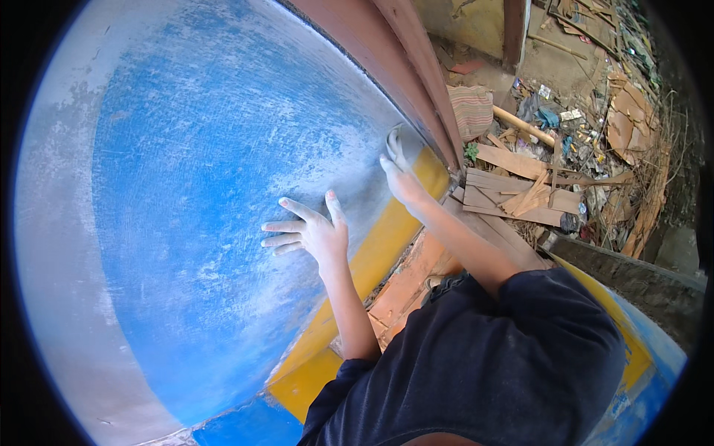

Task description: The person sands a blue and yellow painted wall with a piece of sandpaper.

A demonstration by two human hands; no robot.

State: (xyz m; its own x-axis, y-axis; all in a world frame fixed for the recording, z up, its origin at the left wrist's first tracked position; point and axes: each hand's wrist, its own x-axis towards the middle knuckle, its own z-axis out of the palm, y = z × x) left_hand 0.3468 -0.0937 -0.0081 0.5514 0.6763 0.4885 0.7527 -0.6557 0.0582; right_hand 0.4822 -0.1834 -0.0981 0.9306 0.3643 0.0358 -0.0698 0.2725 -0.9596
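A blue-painted wall, worn and streaked with whitish dust, fills the left of the head view. My left hand lies against it with fingers spread, holding nothing. Farther up and to the right, my right hand presses on the wall close to its brown edge. Its fingers are drawn together and curved, with the thumb a little apart. Whatever may be under those fingers is too small and hidden to make out. Pale dust coats both hands.
A yellow band runs along the wall's base. Beside the right hand rises a brown post. Beyond it lie wooden boards, a pole, a striped sack and scattered rubbish. Orange-brown flooring shows below my arms.
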